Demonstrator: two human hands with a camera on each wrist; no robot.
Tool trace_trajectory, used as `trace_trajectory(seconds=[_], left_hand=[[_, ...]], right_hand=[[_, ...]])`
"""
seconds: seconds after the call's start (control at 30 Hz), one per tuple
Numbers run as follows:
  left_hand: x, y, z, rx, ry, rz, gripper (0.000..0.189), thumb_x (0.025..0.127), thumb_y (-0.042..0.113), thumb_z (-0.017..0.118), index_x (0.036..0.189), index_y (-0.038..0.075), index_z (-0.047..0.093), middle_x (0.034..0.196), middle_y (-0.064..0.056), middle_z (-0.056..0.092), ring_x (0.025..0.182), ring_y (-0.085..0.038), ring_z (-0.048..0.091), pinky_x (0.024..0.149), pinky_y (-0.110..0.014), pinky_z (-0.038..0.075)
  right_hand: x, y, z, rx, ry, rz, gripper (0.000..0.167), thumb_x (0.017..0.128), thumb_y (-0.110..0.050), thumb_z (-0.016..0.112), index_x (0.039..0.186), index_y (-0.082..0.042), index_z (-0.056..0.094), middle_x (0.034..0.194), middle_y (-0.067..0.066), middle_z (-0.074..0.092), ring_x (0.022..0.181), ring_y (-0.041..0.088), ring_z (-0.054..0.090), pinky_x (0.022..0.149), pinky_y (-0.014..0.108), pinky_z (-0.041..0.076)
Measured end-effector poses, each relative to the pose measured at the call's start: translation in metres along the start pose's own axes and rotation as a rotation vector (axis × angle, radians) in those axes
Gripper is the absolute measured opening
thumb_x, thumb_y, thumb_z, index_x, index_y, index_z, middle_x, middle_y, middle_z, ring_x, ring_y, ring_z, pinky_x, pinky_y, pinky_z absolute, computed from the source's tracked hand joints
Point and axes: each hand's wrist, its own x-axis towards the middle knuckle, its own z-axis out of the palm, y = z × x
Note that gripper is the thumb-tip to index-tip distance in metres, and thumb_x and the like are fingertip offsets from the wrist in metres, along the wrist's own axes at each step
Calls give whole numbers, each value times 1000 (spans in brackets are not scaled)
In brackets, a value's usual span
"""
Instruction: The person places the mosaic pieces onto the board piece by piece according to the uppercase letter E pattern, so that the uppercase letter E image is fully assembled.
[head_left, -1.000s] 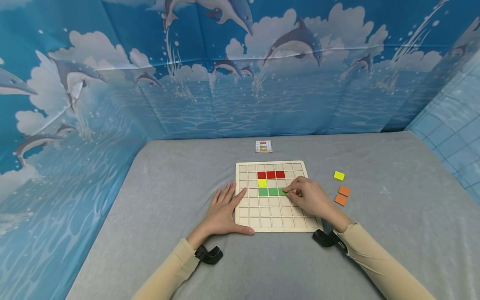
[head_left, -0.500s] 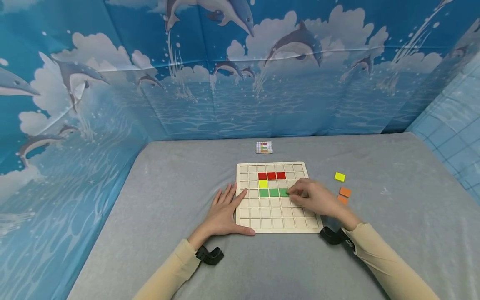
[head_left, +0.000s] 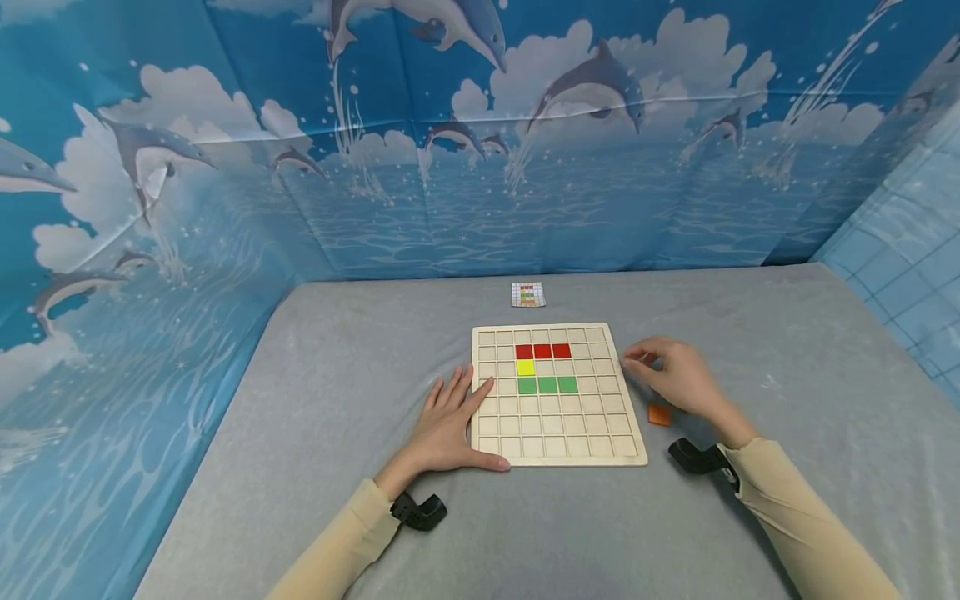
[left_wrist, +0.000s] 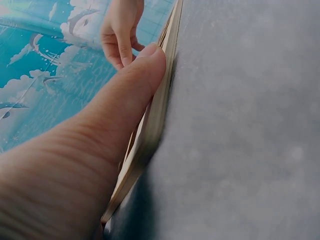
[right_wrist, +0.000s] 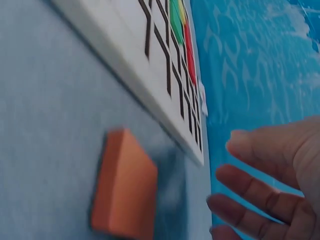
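My left hand point(head_left: 446, 429) is spread at the left edge of a wooden grid board point(head_left: 551, 427), with index fingertip on its rim and thumb along its front edge. Red tiles point(head_left: 543, 351), a yellow tile point(head_left: 525, 367) and green tiles point(head_left: 547, 385) sit in the grid. My right hand point(head_left: 678, 379) hovers just off the board's right edge, fingers loosely bent. In the right wrist view a gap shows between thumb point(right_wrist: 250, 145) and fingers, nothing held. Below that hand lies an orange tile point(head_left: 659, 414); the loose yellow tile is hidden.
A small printed card point(head_left: 528, 294) with a coloured grid lies behind the board. Grey cloth point(head_left: 360, 350) covers the table, and a blue dolphin curtain point(head_left: 465, 208) stands at its back and left side.
My right hand has left the green row and moved right, off the board. The visible orange tile sits closer to the board than before. The left hand has stayed put.
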Motion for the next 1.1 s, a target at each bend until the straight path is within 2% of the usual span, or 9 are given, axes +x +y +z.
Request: trace_trajectory(seconds=[0.13,0.23,0.3,0.43,0.63,0.87,1.1], left_hand=[[0,0,0,6,-3,3,117,64,77,66,154,21,15,158,-12,0,143,-25,-4,111,-47,-3],[0,0,0,13,-8,3,117,64,77,65,154,21,15,158,-12,0,143,-25,-5,111,-46,-3],[0,1,0,18,-11,-1,117,64,77,66,154,22,15,158,-12,0,143,-24,-5,111,-46,-3],[0,2,-1,23,-13,-6,118,63,77,66,154,22,15,158,-12,0,143,-24,-4,112,-45,-3],[0,2,-1,21,-10,-9,118,63,77,67,154,21,16,158,-11,0,143,-24,-4,112,-45,-3],[0,2,0,3,-1,0,117,63,75,68,154,20,17,158,-12,0,143,-25,-4,111,-46,-2],[0,1,1,2,1,-6,118,63,76,68,154,21,17,158,-11,-1,143,-24,-4,111,-45,-3]], right_hand=[[-2,10,-6,-13,66,91,17,91,-9,64,103,2,70,98,18,65,84,34,57,64,45,46],[-4,19,-9,-30,115,129,19,92,-9,63,103,5,68,96,21,65,86,38,56,66,49,46],[-6,24,-11,-35,137,150,21,93,-10,61,104,6,67,97,24,64,87,40,56,69,52,45],[-9,32,-14,-72,160,208,23,92,-12,62,106,6,67,99,25,62,89,42,55,68,50,45],[-10,41,-17,-130,140,232,32,90,-15,66,107,11,64,100,30,56,87,43,54,66,53,42],[-9,45,-20,-181,36,312,47,89,-23,67,119,13,55,102,31,56,92,42,48,70,53,41],[-8,46,-19,-215,19,318,39,87,-20,69,110,11,61,100,28,57,89,41,49,71,53,41]])
